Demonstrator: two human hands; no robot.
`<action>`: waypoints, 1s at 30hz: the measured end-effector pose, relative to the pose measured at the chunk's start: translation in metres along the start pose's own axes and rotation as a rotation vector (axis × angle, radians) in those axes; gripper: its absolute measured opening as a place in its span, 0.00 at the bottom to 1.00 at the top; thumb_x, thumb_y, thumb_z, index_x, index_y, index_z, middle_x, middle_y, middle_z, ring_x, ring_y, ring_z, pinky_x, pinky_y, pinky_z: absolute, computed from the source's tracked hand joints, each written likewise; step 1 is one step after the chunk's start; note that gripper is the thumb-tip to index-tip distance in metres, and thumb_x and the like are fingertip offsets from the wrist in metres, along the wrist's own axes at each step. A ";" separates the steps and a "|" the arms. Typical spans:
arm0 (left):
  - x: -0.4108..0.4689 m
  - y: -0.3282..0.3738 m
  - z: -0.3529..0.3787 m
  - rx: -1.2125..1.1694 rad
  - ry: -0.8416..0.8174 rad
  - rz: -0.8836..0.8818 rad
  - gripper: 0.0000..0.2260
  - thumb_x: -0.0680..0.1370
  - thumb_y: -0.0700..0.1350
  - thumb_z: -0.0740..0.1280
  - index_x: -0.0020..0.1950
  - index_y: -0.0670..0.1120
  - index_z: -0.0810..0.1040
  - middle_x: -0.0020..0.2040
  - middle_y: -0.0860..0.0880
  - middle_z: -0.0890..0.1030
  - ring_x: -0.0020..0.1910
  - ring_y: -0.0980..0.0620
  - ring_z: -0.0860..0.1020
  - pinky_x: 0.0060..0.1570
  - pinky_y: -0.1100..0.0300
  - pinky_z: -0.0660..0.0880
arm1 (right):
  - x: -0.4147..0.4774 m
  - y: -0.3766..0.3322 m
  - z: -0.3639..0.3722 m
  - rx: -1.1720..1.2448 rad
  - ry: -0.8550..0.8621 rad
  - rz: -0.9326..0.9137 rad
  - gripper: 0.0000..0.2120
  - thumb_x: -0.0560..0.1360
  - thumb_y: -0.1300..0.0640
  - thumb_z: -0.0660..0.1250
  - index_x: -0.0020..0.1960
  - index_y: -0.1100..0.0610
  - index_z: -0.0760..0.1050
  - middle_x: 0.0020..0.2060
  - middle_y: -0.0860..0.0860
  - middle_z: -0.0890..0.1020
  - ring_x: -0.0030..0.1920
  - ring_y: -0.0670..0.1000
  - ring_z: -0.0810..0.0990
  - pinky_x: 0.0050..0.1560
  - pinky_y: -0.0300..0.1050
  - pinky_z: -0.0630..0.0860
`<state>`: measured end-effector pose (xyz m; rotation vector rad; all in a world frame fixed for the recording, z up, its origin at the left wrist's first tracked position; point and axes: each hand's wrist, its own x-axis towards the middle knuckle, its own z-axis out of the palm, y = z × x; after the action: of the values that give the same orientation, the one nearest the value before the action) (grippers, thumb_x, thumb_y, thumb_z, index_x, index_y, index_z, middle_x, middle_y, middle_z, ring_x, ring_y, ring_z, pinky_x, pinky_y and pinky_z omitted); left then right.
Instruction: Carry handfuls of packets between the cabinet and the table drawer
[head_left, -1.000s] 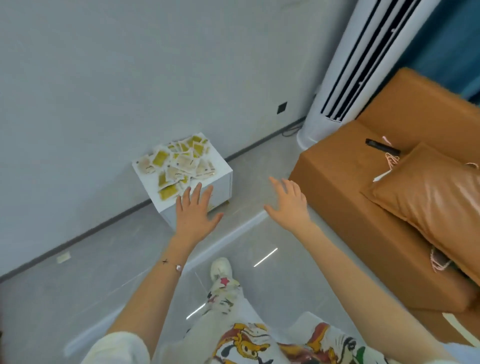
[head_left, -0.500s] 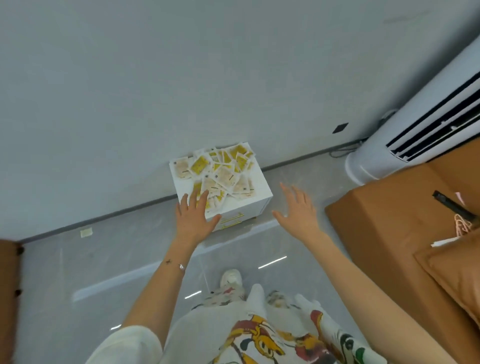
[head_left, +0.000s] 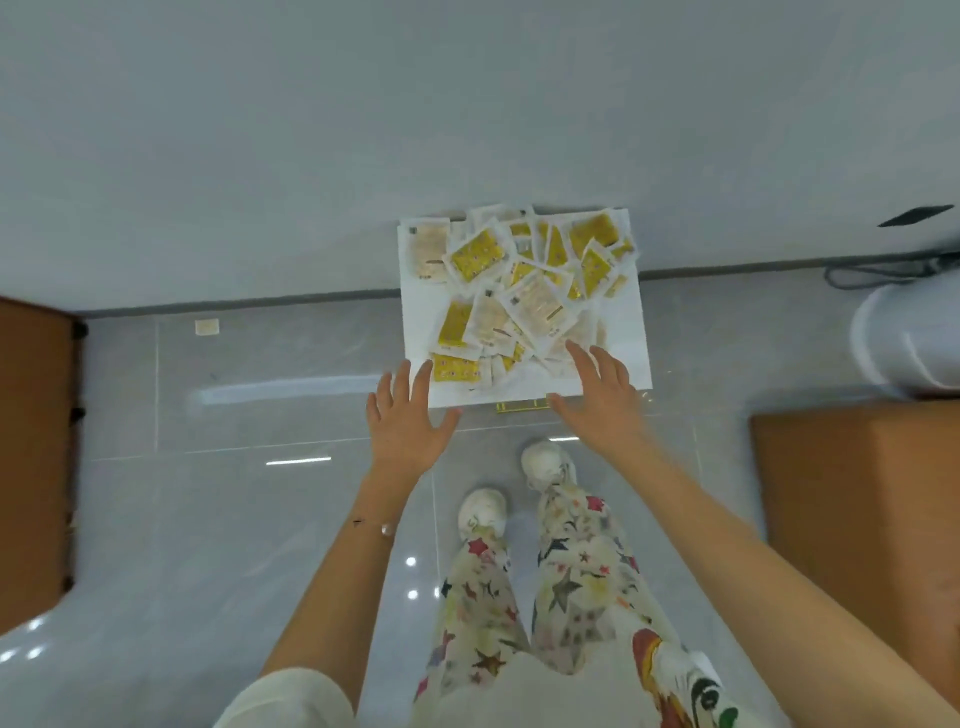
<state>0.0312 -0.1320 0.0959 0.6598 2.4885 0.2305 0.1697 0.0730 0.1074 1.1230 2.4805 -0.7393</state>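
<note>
We hold both hands open with fingers spread, the left hand (head_left: 408, 421) at the near-left corner of the white cabinet (head_left: 631, 338) and the right hand (head_left: 597, 397) over its near edge, just beside the sachets (head_left: 519, 296) heaped on its top against the wall (head_left: 311, 130).

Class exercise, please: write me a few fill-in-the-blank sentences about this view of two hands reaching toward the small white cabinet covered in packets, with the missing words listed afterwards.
1. The packets lie scattered on top of a small cabinet whose colour is ____.
2. Both the left hand and the right hand have their fingers spread and hold ____.
3. The cabinet stands against the ____, on a grey tiled floor.
4. The person's shoes are ____ in colour.

Missing words: white; nothing; wall; white
</note>
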 end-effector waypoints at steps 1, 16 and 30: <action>0.015 0.000 0.015 -0.011 -0.023 -0.031 0.35 0.75 0.67 0.54 0.78 0.52 0.55 0.78 0.46 0.55 0.76 0.41 0.53 0.73 0.43 0.51 | 0.021 0.004 0.009 0.012 -0.018 0.016 0.35 0.76 0.43 0.64 0.78 0.47 0.53 0.76 0.54 0.57 0.75 0.58 0.55 0.69 0.59 0.62; 0.184 0.044 0.114 -0.614 0.075 -0.514 0.47 0.70 0.62 0.72 0.78 0.44 0.51 0.75 0.43 0.60 0.75 0.41 0.55 0.70 0.45 0.56 | 0.207 0.030 0.084 0.046 0.009 0.037 0.47 0.70 0.43 0.72 0.78 0.54 0.50 0.71 0.59 0.59 0.71 0.61 0.60 0.65 0.58 0.66; 0.178 0.030 0.100 -0.834 0.143 -0.506 0.15 0.69 0.47 0.76 0.48 0.44 0.73 0.45 0.49 0.79 0.45 0.47 0.80 0.42 0.54 0.80 | 0.218 0.039 0.081 0.113 0.055 0.039 0.30 0.71 0.54 0.72 0.69 0.59 0.65 0.64 0.58 0.68 0.66 0.60 0.65 0.63 0.55 0.65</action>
<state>-0.0313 -0.0143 -0.0618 -0.3309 2.2841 1.0527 0.0663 0.1789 -0.0756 1.2438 2.4806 -0.8575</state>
